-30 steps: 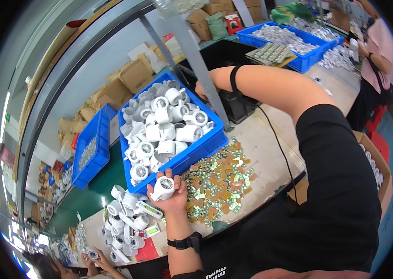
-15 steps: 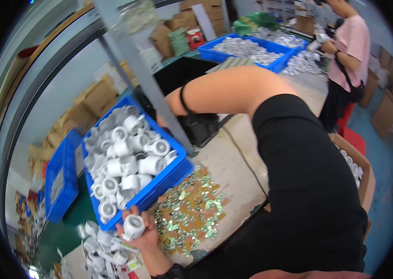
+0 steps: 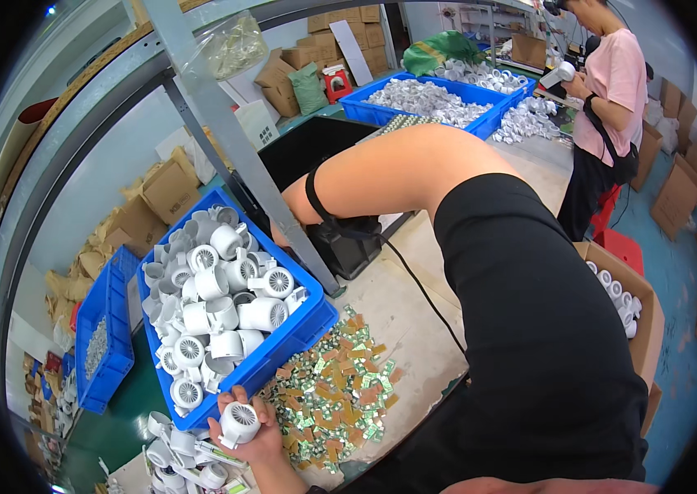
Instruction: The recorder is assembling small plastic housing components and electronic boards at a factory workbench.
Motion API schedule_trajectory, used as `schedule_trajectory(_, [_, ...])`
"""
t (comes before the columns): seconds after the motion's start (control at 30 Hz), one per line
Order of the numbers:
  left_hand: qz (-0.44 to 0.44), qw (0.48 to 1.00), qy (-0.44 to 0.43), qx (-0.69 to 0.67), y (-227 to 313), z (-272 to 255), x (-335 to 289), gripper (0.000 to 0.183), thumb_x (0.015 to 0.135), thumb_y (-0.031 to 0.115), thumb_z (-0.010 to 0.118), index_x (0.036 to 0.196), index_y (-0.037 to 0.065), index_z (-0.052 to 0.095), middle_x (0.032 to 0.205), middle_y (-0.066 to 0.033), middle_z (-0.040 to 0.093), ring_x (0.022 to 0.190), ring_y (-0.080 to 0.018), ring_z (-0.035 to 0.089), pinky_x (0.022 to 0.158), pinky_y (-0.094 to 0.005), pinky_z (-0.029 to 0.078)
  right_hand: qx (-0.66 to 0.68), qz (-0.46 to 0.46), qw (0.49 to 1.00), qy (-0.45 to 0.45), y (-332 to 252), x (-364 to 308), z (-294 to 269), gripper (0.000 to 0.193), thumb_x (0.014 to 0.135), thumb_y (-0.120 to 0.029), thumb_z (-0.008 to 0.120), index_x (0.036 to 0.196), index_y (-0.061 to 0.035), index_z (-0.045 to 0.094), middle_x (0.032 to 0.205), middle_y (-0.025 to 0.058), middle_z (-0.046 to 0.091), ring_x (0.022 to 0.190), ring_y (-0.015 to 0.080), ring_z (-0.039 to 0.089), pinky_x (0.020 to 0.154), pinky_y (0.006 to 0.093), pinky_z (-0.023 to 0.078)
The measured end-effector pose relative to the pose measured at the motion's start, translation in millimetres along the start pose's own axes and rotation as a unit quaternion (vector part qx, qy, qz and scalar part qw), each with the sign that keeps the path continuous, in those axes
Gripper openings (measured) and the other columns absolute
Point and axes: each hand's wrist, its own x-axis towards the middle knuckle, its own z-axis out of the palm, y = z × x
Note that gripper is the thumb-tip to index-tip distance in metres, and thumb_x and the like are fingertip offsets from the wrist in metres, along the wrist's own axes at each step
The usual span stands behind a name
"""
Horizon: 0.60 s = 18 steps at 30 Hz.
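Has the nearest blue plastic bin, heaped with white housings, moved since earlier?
No: the blue plastic bin still sits beside the grey metal post; only the view shifted.

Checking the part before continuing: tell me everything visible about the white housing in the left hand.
The white housing looks like smooth plastic: a short round body, its radially slotted grille facing toward the camera, a small projection at lower left. It sits cupped in the left hand beside the blue bin.

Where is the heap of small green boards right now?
Below centre in the head view, the heap lies on the table, right of the left hand and beside the nearest blue bin.
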Motion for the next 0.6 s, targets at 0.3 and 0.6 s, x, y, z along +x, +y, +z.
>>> schedule_trajectory(0.3, [-0.017,1.0,-0.016,0.005,8,6,-2,0.047,0.098,0.055,0.052,0.111,0.01,0.054,0.1,-0.0084,0.051,0.057,-0.0208,0.053,0.047,-0.0323,0.038,-0.104,-0.039,0.994,0.016,-18,1,13,0.029,0.08,-0.041,0.071,0.08,-0.0127,0.078,0.086,0.0101,0.075,0.094,0.0309,0.069,0.112,0.0536,0.034])
schedule_trajectory(0.6, [0.004,1.0,-0.013,0.005,17,-2,-12,0.049,0.098,0.055,0.053,0.112,0.008,0.052,0.102,-0.0091,0.051,0.058,-0.0213,0.056,0.046,-0.0311,0.041,-0.159,-0.041,0.981,0.101,-63,16,-24,0.031,0.084,-0.041,0.065,0.075,-0.0138,0.076,0.081,0.0085,0.075,0.085,0.0292,0.071,0.095,0.0508,0.043])
